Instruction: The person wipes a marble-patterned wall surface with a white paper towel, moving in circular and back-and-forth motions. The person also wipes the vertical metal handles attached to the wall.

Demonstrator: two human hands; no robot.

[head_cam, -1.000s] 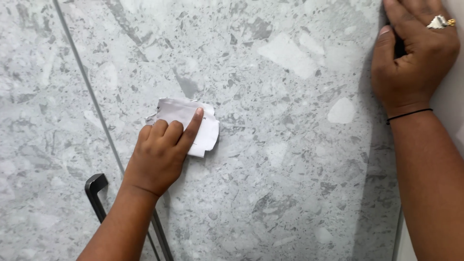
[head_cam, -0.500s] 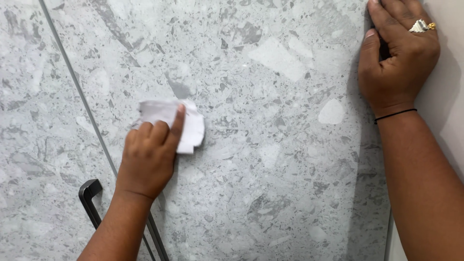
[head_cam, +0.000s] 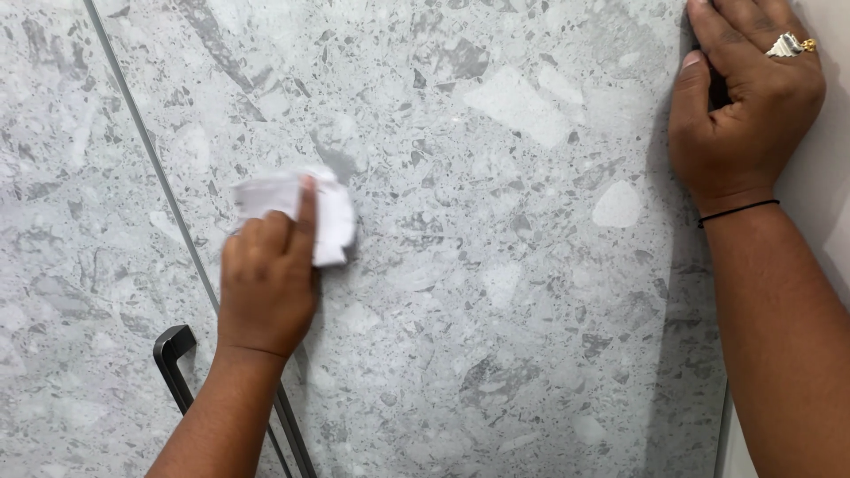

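Grey speckled stone-look door panel (head_cam: 496, 292) getting rubbed with a wad of white tissue (head_cam: 328, 217)

The panel fills pretty much everything, with a thin seam running down its left side; the right hand (head_cam: 744, 106) sits flat at the panel's right edge, fingers curled round it, looks like it's steadying the door, and there's a ring and a thin black wrist band on it; the left hand (head_cam: 270, 283) has its fingers bunched down on the tissue, pressing it to the panel just right of the seam; the black handle (head_cam: 173, 350) pokes out lower left, mostly behind that forearm; can't see the right fingertips, the edge hides them; the tissue is half covered too.
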